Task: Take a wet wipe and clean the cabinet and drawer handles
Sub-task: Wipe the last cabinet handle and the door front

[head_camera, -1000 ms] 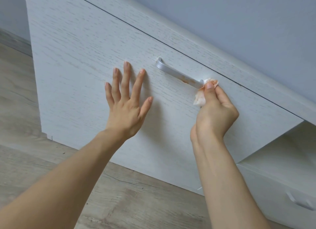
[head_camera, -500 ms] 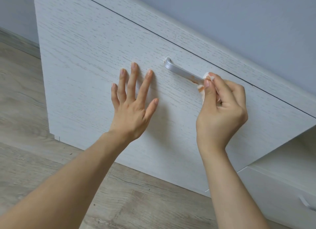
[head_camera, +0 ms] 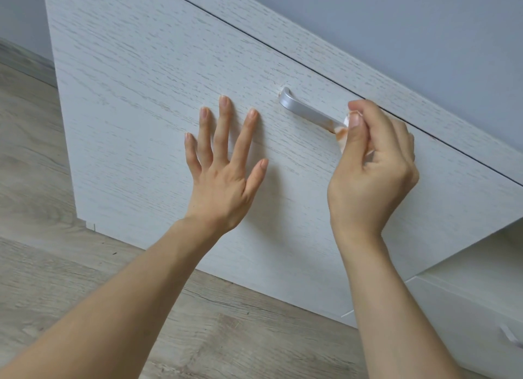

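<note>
A silver bar handle is fixed to the white wood-grain cabinet door. My right hand pinches a small wet wipe, stained orange, around the handle's right end; most of the wipe is hidden by my thumb and fingers. An orange smear shows on the handle just beside the wipe. My left hand lies flat on the door to the left of the handle, fingers spread and straight.
A lower drawer front with its own small silver handle sits at the bottom right, under an open recess. Grey wood-look floor runs under the cabinet. A blue-grey wall rises behind.
My right hand has turned from below the handle's right end to wrap over it from above with the wipe. The left hand stays flat on the door.
</note>
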